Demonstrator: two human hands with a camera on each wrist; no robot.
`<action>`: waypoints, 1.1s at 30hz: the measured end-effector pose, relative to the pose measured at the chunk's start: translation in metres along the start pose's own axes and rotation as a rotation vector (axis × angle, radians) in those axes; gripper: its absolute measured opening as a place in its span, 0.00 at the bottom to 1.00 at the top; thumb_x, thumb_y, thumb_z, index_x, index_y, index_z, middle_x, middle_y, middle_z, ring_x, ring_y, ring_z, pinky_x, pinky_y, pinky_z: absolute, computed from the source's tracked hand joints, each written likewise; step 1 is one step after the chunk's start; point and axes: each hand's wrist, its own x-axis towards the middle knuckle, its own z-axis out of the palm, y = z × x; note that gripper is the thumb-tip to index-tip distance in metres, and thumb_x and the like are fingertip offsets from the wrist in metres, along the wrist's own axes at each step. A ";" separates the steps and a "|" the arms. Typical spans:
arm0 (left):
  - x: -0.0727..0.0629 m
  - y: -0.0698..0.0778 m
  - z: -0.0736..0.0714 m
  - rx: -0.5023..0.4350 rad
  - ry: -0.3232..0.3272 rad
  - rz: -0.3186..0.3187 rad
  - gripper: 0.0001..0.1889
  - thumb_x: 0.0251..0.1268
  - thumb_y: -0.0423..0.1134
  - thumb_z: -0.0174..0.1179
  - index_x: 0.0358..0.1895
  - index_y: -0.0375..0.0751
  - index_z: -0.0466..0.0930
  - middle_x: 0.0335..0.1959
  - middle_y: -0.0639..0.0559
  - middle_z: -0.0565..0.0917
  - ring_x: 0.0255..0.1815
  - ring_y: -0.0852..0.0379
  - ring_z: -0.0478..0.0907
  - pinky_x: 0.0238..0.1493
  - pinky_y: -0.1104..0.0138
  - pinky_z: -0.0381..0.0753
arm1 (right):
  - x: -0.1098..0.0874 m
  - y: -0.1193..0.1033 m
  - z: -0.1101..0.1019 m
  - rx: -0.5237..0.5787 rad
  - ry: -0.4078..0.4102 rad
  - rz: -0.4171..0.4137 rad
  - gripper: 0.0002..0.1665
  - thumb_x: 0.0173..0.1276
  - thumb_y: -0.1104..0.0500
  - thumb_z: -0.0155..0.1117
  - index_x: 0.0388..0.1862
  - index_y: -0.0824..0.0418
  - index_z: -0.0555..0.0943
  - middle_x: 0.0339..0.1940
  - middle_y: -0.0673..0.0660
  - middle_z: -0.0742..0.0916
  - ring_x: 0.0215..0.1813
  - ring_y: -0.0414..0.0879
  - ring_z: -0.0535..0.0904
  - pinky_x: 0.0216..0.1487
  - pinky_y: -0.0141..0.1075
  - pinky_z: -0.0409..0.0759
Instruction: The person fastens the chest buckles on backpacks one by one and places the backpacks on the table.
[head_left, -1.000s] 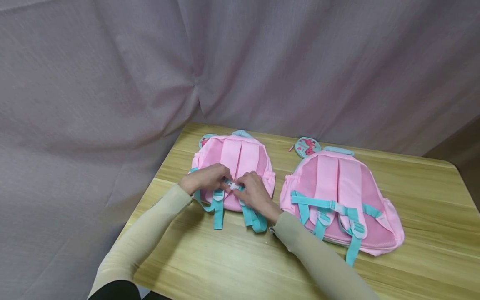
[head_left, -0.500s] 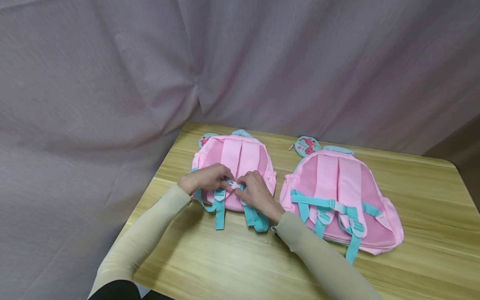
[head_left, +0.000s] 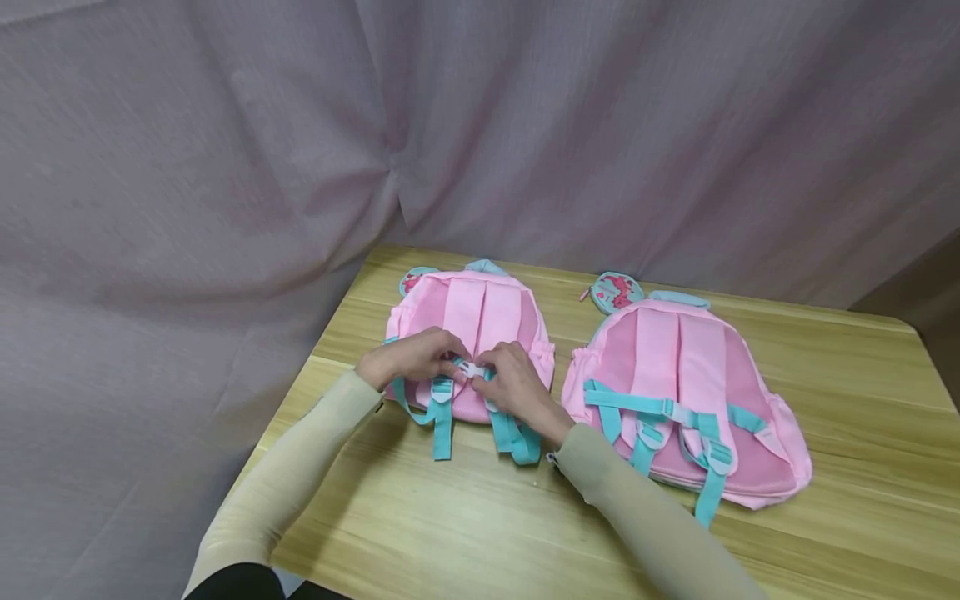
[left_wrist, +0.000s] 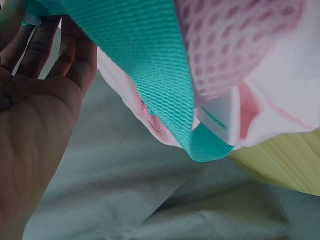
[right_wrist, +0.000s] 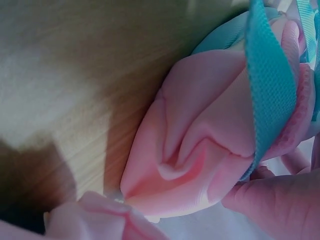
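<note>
A small pink backpack (head_left: 501, 317) lies with its shoulder straps facing up at the left of the table. Over its middle, a white plastic side-release buckle (head_left: 471, 369) on teal webbing is held between both hands. My left hand (head_left: 420, 354) pinches the buckle's left end, my right hand (head_left: 517, 382) its right end. The two halves are in line, but whether they are locked cannot be told. In the left wrist view, a teal strap (left_wrist: 145, 60) runs from the fingers to the bag's side. The right wrist view shows the thumb (right_wrist: 270, 200) beside another teal strap (right_wrist: 270, 85).
To the right lies a second pink backpack (head_left: 693, 350), its teal chest strap (head_left: 630, 402) buckled across. Round teal pouches (head_left: 615, 292) sit by the bags' tops. A grey curtain (head_left: 480, 125) hangs behind the wooden table (head_left: 450, 525).
The fingers have shifted slightly on the buckle, and more of its white body shows between them than a second ago. Both hands keep their hold in nearly the same place.
</note>
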 end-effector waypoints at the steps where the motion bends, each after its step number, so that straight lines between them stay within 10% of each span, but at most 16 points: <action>1: -0.001 0.000 0.000 -0.005 0.005 0.003 0.13 0.73 0.40 0.71 0.55 0.40 0.92 0.46 0.49 0.93 0.40 0.63 0.79 0.51 0.68 0.83 | 0.000 0.001 0.000 0.005 0.003 -0.004 0.16 0.63 0.60 0.75 0.50 0.64 0.93 0.38 0.58 0.88 0.44 0.51 0.75 0.47 0.44 0.73; 13: -0.006 -0.006 0.002 -0.072 0.070 -0.005 0.11 0.74 0.39 0.71 0.54 0.43 0.91 0.46 0.51 0.93 0.43 0.61 0.82 0.53 0.66 0.84 | 0.017 0.055 0.035 0.011 0.047 -0.066 0.20 0.64 0.54 0.76 0.54 0.57 0.94 0.37 0.53 0.87 0.44 0.48 0.74 0.46 0.39 0.72; 33: -0.011 -0.014 0.005 -0.150 0.141 0.001 0.07 0.74 0.39 0.71 0.48 0.42 0.87 0.36 0.52 0.88 0.37 0.61 0.75 0.43 0.70 0.76 | 0.013 0.061 0.029 0.002 -0.015 -0.135 0.22 0.80 0.50 0.67 0.65 0.59 0.88 0.49 0.56 0.91 0.51 0.51 0.75 0.55 0.44 0.74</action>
